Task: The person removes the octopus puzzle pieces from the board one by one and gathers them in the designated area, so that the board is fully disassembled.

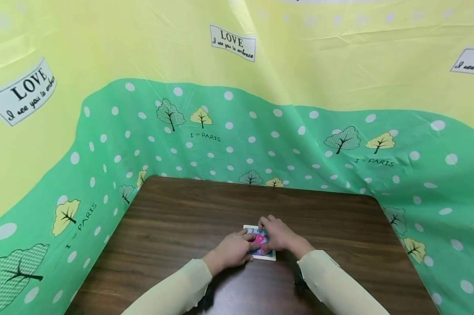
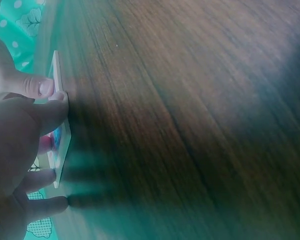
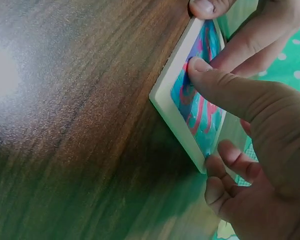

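Note:
A small picture board (image 1: 270,257) with a cream border and a blue, pink and red picture lies between both hands on the table. At its left side is the left hand (image 1: 232,250); it holds the board, thumb at the near edge and fingers spread over the left part. From the right, the right hand (image 1: 281,236) grips the board with its thumb pressed on the picture and its fingers bent toward the far and right edges. In the right wrist view the board's cream corner (image 3: 162,95) shows close up. The hands cover much of the picture.
The dark brown wooden table (image 1: 181,205) has rounded far corners. A green and yellow printed cloth (image 1: 229,113) with dots, trees and lettering hangs along its far and side edges. Cream sleeves (image 1: 170,288) cover both forearms.

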### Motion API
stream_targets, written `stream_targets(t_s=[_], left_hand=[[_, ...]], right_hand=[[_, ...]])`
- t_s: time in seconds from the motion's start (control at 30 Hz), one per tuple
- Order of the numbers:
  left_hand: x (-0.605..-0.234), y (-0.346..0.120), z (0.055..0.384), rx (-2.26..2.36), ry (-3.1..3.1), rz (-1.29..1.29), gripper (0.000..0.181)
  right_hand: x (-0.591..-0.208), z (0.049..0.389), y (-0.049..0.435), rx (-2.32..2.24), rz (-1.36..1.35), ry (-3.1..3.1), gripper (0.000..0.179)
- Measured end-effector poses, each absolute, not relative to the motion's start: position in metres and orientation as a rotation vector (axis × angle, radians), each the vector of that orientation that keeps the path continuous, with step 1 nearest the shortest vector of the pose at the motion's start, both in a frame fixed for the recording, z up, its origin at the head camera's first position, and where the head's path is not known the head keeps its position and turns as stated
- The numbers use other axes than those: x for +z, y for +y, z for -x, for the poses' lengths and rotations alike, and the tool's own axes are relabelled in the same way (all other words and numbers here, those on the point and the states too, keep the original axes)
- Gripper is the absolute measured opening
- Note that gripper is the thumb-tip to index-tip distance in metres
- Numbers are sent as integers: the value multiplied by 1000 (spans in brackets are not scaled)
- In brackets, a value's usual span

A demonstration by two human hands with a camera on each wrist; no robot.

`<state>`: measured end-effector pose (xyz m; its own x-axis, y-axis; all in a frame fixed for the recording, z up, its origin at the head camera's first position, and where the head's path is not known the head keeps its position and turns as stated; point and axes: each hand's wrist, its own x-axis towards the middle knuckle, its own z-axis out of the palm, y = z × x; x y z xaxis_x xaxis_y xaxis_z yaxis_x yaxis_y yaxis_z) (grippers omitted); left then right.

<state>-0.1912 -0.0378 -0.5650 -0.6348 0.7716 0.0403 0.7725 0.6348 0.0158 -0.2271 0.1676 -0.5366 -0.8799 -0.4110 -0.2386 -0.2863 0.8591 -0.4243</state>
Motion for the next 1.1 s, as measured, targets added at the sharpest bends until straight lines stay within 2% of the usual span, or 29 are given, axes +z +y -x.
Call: stream_targets(t_s=[0.57,0.7,0.93,1.1], left_hand=[[-569,-35,191,-22,-2857,1314,46],[-569,-36,191,-25,-2871,1303,47],[-569,-36,190,-18,-2903,1286,48],[-570,-34,189,-22,-2921,1282,49]], right_hand=[[-543,233,171,-545,542,2707,62],[-544,234,172,-515,562,2755,55],[-543,234,179,-636,536,2758,33],[-544,236,185,-729,498,2725,27]])
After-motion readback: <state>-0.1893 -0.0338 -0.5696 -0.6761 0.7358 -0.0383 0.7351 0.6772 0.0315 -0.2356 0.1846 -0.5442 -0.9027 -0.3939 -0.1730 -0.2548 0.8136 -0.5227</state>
